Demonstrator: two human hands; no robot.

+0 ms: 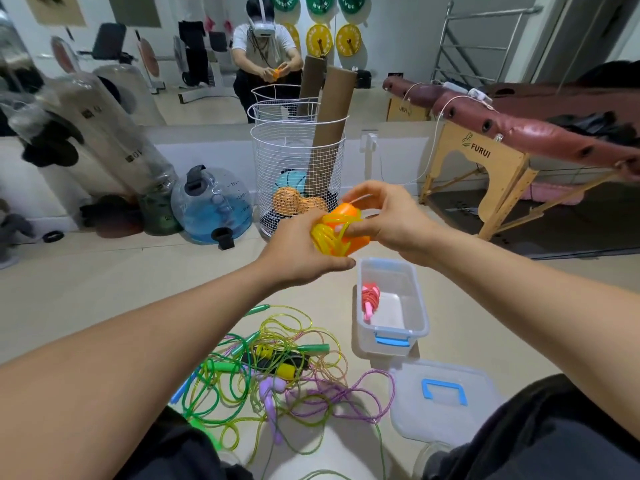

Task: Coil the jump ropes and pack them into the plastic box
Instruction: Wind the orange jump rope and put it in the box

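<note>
An orange-handled jump rope with yellow cord wound around its handles is held up between both hands. My left hand grips the bundle from the left and below. My right hand pinches its upper right end. Below them the clear plastic box with a blue latch stands open on the floor, a coiled red and pink rope inside at its left. A tangled pile of green, yellow and purple ropes lies on the floor in front of me.
The box lid with a blue handle lies at the lower right by my knee. A white wire basket with cardboard tubes stands ahead, a blue water jug to its left, a massage table at right. A mirror lines the wall.
</note>
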